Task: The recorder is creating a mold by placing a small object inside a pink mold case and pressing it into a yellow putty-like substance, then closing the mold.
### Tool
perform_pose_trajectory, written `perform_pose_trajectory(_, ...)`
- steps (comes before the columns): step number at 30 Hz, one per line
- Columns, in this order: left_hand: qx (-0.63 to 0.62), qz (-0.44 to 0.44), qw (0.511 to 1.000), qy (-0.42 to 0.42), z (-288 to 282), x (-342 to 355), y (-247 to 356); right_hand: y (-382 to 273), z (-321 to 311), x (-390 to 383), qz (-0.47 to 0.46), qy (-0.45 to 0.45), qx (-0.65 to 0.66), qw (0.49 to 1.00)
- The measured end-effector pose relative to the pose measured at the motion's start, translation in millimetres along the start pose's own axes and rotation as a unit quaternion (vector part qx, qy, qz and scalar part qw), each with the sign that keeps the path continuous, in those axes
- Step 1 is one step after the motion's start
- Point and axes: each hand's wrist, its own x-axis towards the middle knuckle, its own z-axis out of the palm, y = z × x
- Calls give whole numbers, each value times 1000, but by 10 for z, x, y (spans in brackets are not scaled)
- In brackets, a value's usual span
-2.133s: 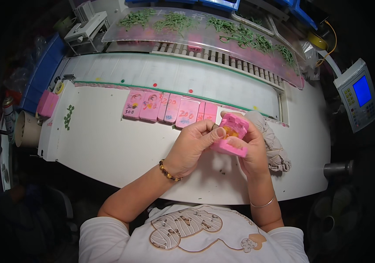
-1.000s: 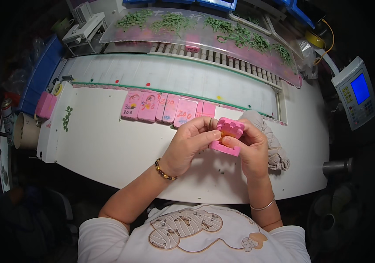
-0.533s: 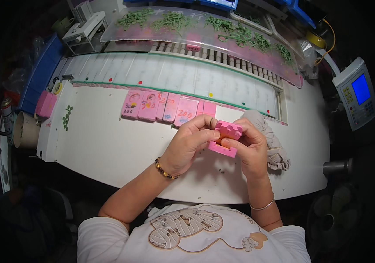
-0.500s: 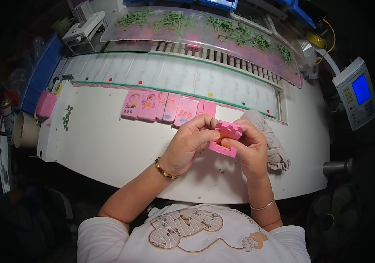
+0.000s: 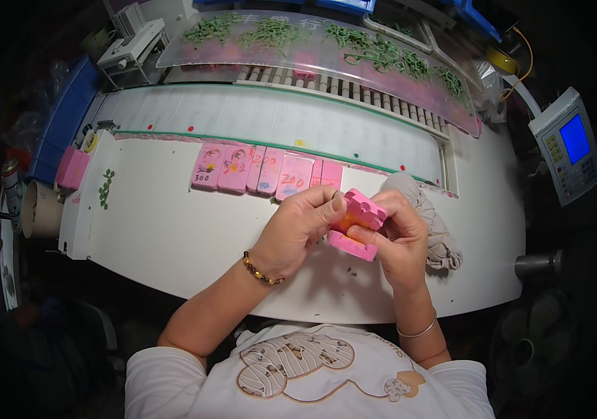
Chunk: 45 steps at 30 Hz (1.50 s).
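Observation:
A pink rubber mould (image 5: 352, 246) is held up above the white table, its halves spread apart. Knob-like notches line its upper half, and orange-yellow colour shows inside the gap. My left hand (image 5: 288, 234) pinches the mould's left side between thumb and fingers. From the other side my right hand (image 5: 404, 237) grips it, with the thumb pushed into the gap and the fingers behind. Whether a piece lies inside is hidden by the thumbs. Just beyond my hands stands a row of pink mould blocks (image 5: 297, 174) with handwritten marks.
Past the blocks runs a pale conveyor belt (image 5: 242, 115) with coloured dots, then rollers (image 5: 375, 101). Green wax-like pieces (image 5: 270, 35) lie on a clear sheet above. A grey cloth (image 5: 441, 244) is by my right hand. Further right is a control panel (image 5: 567, 146). Small green bits (image 5: 106, 188) sit left.
The mould has tilted and its halves are wider apart. My left thumb has drawn back from the gap toward the mould's upper left edge. The belt's dots have shifted left.

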Motion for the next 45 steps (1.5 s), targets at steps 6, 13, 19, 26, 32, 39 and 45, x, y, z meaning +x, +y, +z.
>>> perform_pose_trajectory(6, -51, -36, 998, -7, -62, 13, -18, 28, 21, -11, 21, 7, 22, 1000)
perform_pose_trajectory(13, 23, 23, 999, 43, 75, -2, -7, 27, 29, 2, 65, 66, 53, 994)
perform_pose_trajectory(19, 79, 80, 993, 43, 40, 8, -67, 36, 15, 5, 41, 27, 37, 998)
perform_pose_trajectory(26, 170, 120, 977, 52, 32, -46, -108, -1, 44, -28, 40, 15, 69, 997)
perform_pose_trajectory(32, 119, 122, 985, 36, 71, -47, -62, -31, 31, -46, 17, 25, -13, 999)
perform_pose_trajectory(39, 84, 97, 992, 14, 129, -61, -70, -46, 50, -28, 105, 76, 109, 986)
perform_pose_trajectory(45, 120, 137, 981, 73, 147, -83, -85, -15, -12, -37, 99, 17, 50, 994)
